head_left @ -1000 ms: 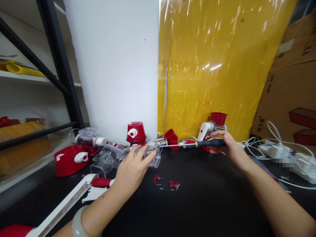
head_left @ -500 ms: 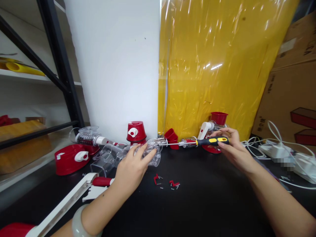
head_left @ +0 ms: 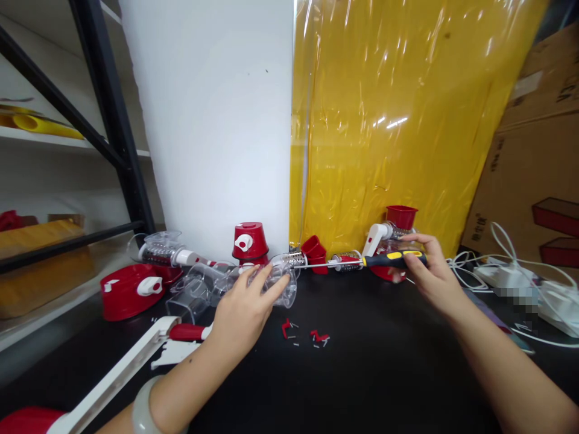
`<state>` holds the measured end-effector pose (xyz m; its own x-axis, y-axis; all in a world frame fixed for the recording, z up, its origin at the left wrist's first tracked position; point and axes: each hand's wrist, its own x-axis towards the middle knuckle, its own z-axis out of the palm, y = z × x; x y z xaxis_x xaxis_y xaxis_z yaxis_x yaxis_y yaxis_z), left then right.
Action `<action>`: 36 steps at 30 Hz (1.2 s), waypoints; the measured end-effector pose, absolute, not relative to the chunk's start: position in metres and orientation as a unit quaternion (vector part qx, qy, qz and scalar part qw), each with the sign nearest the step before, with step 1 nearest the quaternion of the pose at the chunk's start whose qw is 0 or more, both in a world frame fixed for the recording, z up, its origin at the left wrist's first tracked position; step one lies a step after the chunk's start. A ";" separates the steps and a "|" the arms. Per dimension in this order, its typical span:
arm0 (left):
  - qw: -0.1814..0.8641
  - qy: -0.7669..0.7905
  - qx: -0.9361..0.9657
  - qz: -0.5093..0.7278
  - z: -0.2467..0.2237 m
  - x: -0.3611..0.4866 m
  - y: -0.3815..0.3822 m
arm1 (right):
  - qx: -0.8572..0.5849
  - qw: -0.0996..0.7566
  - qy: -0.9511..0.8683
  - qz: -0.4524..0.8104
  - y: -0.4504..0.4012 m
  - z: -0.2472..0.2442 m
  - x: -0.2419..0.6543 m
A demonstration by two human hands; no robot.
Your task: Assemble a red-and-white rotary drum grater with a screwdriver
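Note:
My right hand (head_left: 427, 268) grips the black-and-yellow handle of a screwdriver (head_left: 389, 259), held level with its shaft pointing left. The screwdriver's tip reaches the clear plastic part (head_left: 286, 292) under my left hand (head_left: 248, 301). Fingers of that hand curl over the part and hold it against the black table; much of it is hidden beneath them. Just in front lie two small red plastic pieces (head_left: 320, 336) with several little screws (head_left: 296, 344) around them. Other clear plastic parts (head_left: 190, 292) sit left of my left hand.
Red bases (head_left: 131, 292) and a red housing (head_left: 249, 241) stand along the back. A white crank-like arm (head_left: 117, 367) with a red grip lies at left. Metal grater drums (head_left: 348, 261) rest by the yellow sheet. White cables and a power strip (head_left: 506, 277) occupy the right.
The screwdriver and my right hand have shifted slightly right, and the right fingers have changed position on the handle. The clear part under my left hand has moved slightly right and toward me.

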<state>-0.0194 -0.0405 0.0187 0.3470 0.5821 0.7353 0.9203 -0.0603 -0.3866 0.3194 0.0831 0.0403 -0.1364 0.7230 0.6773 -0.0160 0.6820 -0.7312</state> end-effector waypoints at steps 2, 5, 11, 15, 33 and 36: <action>0.428 -0.534 -0.702 -0.197 0.017 -0.018 -0.041 | -0.292 0.595 -0.691 0.288 0.083 0.042 0.321; 0.429 -0.532 -0.703 -0.197 0.017 -0.018 -0.041 | -0.249 0.620 -0.676 0.310 0.086 0.044 0.321; 0.428 -0.533 -0.701 -0.201 0.020 -0.015 -0.043 | -0.275 0.626 -0.676 0.274 0.084 0.043 0.322; 0.434 -0.529 -0.700 -0.203 0.021 -0.016 -0.043 | -0.335 0.564 -0.699 0.283 0.082 0.043 0.324; 0.438 -0.538 -0.694 -0.195 0.020 -0.019 -0.042 | -0.231 0.594 -0.708 0.303 0.083 0.040 0.324; 0.433 -0.541 -0.696 -0.188 0.018 -0.018 -0.042 | -0.258 0.577 -0.716 0.297 0.082 0.042 0.322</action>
<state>-0.0177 -0.0423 0.0177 0.3434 0.5905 0.7304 0.9159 -0.0384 -0.3995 0.3224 0.0817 0.0416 -0.2015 0.7122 0.6724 0.0279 0.6904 -0.7229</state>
